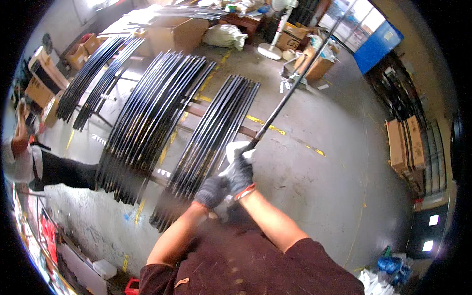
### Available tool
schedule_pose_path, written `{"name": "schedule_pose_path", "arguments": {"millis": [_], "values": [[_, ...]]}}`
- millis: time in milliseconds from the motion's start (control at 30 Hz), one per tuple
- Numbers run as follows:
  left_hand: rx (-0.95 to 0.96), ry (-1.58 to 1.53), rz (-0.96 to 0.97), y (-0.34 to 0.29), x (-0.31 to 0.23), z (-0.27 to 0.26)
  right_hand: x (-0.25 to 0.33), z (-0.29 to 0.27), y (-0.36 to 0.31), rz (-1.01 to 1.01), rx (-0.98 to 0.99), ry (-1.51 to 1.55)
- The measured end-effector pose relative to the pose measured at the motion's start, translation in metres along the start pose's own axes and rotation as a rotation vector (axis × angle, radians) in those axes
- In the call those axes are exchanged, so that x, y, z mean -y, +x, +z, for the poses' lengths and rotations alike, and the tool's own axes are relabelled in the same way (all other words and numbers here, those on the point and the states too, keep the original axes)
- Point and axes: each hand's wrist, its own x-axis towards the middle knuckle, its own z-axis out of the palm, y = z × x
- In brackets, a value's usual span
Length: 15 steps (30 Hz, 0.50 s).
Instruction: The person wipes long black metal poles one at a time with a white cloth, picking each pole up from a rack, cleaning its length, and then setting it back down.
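A long black rod (281, 104) slants from the top right down to my hands in front of my chest. My right hand (240, 175), in a dark glove with an orange cuff, is closed on a white cloth (236, 147) wrapped against the rod. Just below and to its left, my left hand (212, 191), gloved alike, is closed in line with the rod; the rod's lower end is hidden there. Left of my hands, a row of similar black rods (216, 123) lies across a rack.
More black rods lie in a wide row (152, 108) and a farther row (96, 73). At the left, a person (29, 157) stands by the racks. A white fan (270, 50), cardboard boxes (317, 64) and a white sack (224, 37) stand farther back. Tall cartons (405, 145) stand at right.
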Motion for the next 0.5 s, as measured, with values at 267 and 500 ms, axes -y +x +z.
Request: {"name": "schedule_pose_path", "arguments": {"millis": [267,500], "values": [[0.096,-0.548,-0.034,-0.044,0.027,-0.033,-0.025,-0.023,-0.032,0.017,0.484,-0.285],[-0.398,-1.097,-0.073,-0.024,-0.011,-0.047,-0.070,-0.041,-0.041,0.264,0.938,-0.238]]}}
